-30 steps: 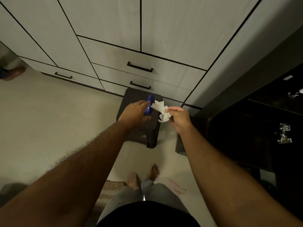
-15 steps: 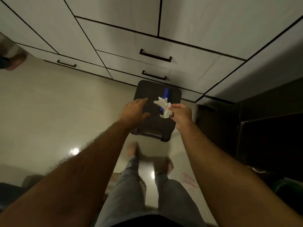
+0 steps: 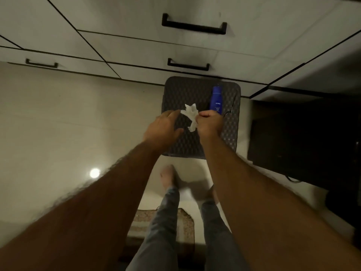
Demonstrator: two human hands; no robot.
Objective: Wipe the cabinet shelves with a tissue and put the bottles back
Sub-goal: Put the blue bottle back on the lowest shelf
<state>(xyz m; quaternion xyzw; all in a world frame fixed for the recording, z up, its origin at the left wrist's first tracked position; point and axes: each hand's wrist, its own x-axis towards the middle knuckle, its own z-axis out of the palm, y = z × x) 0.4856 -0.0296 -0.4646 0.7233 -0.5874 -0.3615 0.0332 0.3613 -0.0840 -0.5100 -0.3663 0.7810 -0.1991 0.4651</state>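
Tissue [image 3: 191, 117], white and crumpled, was pinched in the curled fingers of the right hand [image 3: 210, 125], sticking out toward ten o'clock from the fist. Beside it at nine o'clock, the left hand [image 3: 163, 132] had loose, nearly straight fingers and gripped nothing; its fingertips reached the tissue's edge, though whether they touched it could not be told. Both hands hovered above a dark stool [image 3: 230, 133] with a patterned seat. On that seat, at one o'clock from the right hand, a blue bottle [image 3: 216, 100] lay on its side, cap pointing toward twelve o'clock and its lower end just beside the right knuckles. Pale drawers [image 3: 136, 53] with black handles [image 3: 194, 26] filled the twelve o'clock side, close behind the stool. At six o'clock the person's grey trouser legs [image 3: 164, 222] and bare feet stood on a light floor [image 3: 68, 124], partly over a small mat [image 3: 184, 216].
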